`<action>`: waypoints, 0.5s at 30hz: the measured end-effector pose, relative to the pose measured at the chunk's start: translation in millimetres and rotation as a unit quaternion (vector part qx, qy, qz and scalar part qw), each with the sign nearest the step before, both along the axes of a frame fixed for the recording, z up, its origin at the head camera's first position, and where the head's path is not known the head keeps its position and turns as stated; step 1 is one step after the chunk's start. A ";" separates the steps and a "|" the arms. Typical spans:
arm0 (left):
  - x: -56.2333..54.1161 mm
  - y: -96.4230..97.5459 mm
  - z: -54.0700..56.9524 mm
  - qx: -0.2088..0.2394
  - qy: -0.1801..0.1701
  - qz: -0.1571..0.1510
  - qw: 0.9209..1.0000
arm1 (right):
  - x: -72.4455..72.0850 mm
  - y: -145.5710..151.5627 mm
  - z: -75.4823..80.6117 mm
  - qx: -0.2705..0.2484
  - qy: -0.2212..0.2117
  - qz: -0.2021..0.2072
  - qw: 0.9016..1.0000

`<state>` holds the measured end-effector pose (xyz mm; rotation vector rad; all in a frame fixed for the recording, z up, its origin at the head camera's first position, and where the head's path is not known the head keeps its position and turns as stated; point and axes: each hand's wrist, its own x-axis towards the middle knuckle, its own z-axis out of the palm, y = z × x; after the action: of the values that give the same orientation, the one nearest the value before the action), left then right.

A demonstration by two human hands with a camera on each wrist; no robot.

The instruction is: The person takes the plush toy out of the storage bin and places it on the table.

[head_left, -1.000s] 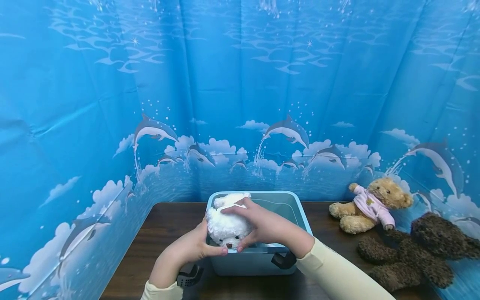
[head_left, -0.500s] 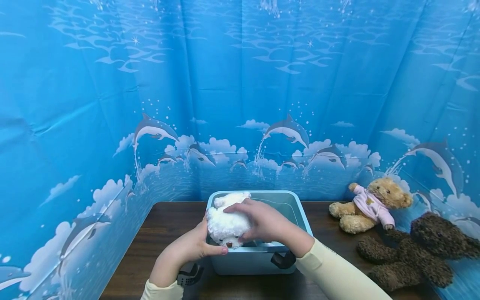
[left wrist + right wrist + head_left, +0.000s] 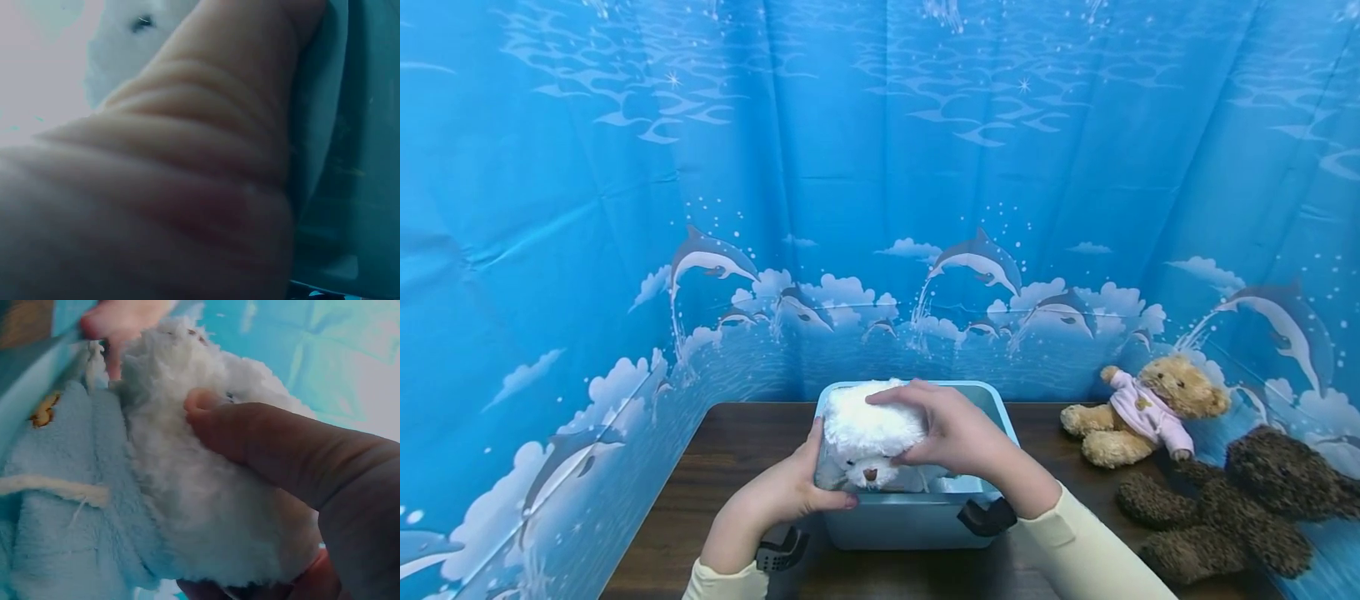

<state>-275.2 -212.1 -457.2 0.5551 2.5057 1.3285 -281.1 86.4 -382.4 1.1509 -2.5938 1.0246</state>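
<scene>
A fluffy white teddy bear (image 3: 871, 425) in pale blue clothes (image 3: 65, 487) sits in the left part of a light blue plastic bin (image 3: 910, 521), its brown nose toward me. My right hand (image 3: 955, 429) grips the bear's head. The right wrist view has the thumb pressed into the fur beside an eye, with other fingers beneath the head. At the bin's front left corner is my left hand (image 3: 782, 487), close by the bear. Its thumb lies along the front rim and a finger shows at the left side. Its remaining fingers are hidden.
Two more teddy bears lie to the right on the dark wooden table (image 3: 722, 450): a tan one (image 3: 1142, 408) in a pink top and a dark brown one (image 3: 1247, 504). A blue curtain (image 3: 880, 208) printed with dolphins surrounds the table.
The white bear's head has risen and shifted right, its face turning more toward me, with my right hand moving along. My left hand has stayed at the bin's corner.
</scene>
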 end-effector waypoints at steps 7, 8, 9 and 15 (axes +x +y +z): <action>-1.4 1.0 2.0 -0.003 0.011 -0.005 1.000 | 20.1 20.2 23.1 -0.060 0.022 -0.021 0.998; -1.3 1.1 2.0 -0.004 0.011 -0.003 1.000 | 23.0 23.1 26.0 -0.068 0.029 -0.024 0.997; -0.9 1.0 2.0 -0.008 0.007 0.002 1.000 | 26.0 25.9 28.9 -0.076 0.039 -0.027 0.996; -0.6 0.4 0.5 -0.018 -0.015 0.019 1.000 | 42.7 43.6 46.2 -0.119 0.087 -0.056 0.988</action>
<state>-275.9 -211.7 -456.7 0.4782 2.5232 1.2915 -238.4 130.0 -336.3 0.9779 -2.3009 1.1185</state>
